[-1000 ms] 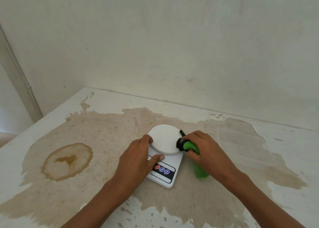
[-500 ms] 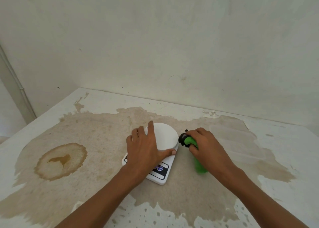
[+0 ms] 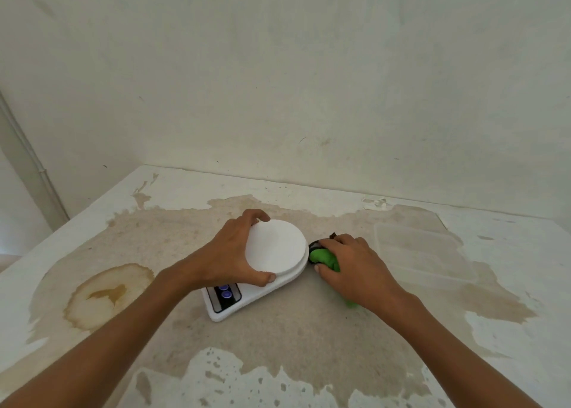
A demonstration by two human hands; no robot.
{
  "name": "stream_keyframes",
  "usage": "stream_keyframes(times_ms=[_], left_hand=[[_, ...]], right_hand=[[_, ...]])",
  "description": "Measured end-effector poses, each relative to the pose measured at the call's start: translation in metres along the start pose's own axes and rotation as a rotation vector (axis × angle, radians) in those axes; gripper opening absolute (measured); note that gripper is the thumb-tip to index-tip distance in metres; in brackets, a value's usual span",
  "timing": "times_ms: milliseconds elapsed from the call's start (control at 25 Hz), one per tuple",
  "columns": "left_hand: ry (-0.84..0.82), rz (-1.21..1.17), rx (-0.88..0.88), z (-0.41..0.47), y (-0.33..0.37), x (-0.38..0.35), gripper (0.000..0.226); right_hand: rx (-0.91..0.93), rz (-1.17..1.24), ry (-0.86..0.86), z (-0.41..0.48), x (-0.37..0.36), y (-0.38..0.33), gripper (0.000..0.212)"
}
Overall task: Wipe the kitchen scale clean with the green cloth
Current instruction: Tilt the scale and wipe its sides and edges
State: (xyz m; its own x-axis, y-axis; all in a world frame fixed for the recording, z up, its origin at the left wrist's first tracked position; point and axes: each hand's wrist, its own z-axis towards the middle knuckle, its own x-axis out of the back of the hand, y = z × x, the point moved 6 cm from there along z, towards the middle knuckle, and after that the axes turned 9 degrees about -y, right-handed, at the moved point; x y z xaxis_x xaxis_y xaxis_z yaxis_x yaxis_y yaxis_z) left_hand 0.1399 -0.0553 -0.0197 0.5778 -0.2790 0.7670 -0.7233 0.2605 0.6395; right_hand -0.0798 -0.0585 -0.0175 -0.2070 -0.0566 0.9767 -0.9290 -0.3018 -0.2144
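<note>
A white kitchen scale (image 3: 275, 253) with a round platform and a dark button panel sits mid-table, turned at an angle. My left hand (image 3: 228, 253) grips the platform's left rim, fingers at the back and thumb at the front. The green cloth (image 3: 324, 257), with a black edge, is bunched against the scale's right side. My right hand (image 3: 352, 265) is closed over the cloth and presses it against the scale's right edge. Part of the cloth sticks out below my right wrist.
The table top (image 3: 293, 339) is stained brown with peeling white patches and a ring-shaped stain (image 3: 105, 296) at the left. A clear plastic lid or tray (image 3: 423, 253) lies flat at the right. Walls close the back and left.
The scale has been turned so its button panel points toward the front left. My left hand shifted from the top of the scale to the platform's left rim. My right hand stays on the cloth at the right edge.
</note>
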Motion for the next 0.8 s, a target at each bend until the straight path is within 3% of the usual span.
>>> stream_keyframes(times_ms=[120,200,280,400,560,800], left_hand=[[-0.137,-0.035,-0.062,-0.008,-0.004,0.001,0.09],[-0.186,-0.05,-0.103,-0.012,-0.004,0.005,0.093],[-0.23,-0.042,-0.117,-0.016,-0.005,0.01,0.096],[-0.295,0.011,-0.093,-0.018,-0.004,0.013,0.1],[-0.275,0.071,-0.098,-0.015,0.004,0.01,0.096],[-0.219,-0.046,-0.082,-0.016,-0.001,0.012,0.098]], right_hand=[[0.109,0.058,0.025,-0.008,0.004,-0.016,0.053],[0.178,0.23,0.003,-0.014,0.008,-0.027,0.048],[0.169,0.397,-0.069,-0.015,0.004,-0.027,0.049],[0.139,0.436,-0.082,-0.014,-0.009,-0.02,0.055],[0.126,0.438,-0.067,-0.016,-0.022,-0.019,0.055],[0.138,0.408,-0.058,-0.015,-0.021,-0.02,0.056]])
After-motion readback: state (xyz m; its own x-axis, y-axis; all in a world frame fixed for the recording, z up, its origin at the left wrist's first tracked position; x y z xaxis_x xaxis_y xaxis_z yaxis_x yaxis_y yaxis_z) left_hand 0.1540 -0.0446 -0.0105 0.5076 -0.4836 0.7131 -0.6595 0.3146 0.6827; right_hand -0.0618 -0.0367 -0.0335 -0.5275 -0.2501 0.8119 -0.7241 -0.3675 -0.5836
